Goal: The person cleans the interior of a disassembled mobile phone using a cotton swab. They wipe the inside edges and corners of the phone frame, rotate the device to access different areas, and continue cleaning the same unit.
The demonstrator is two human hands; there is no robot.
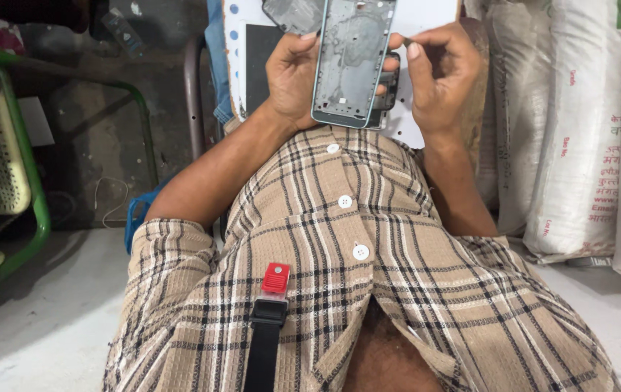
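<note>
— Looking down past the plaid shirt [368, 276], I'm seeing the left hand [292, 76] wrapping around the phone frame [352, 62] and clamping it by its long edges, thumb on the near edge.

— Where is the frame sitting?

— It's hanging in the air above the lap, in front of a white board [426, 18] with dark parts lying on it. A second dark phone part [386, 94] is peeking out just behind the frame, against the same hand's fingers.

— And the right hand?

— The right hand [441, 72] is hovering just beside the frame's upper right edge, thumb and forefinger pinching together on something tiny and dark [407, 42]; I'm not able to tell what it is.

— How far along is it looking?

— I'm judging it as midway: the frame is showing its bare inner face, with no screen or board filling it, so stripping or refitting is partly done and small pieces are still being handled.

— Which way is it pointing?

— Its long axis is running away from the body, nearly upright in view, the top leaning slightly right, inner face turning toward me.
</note>
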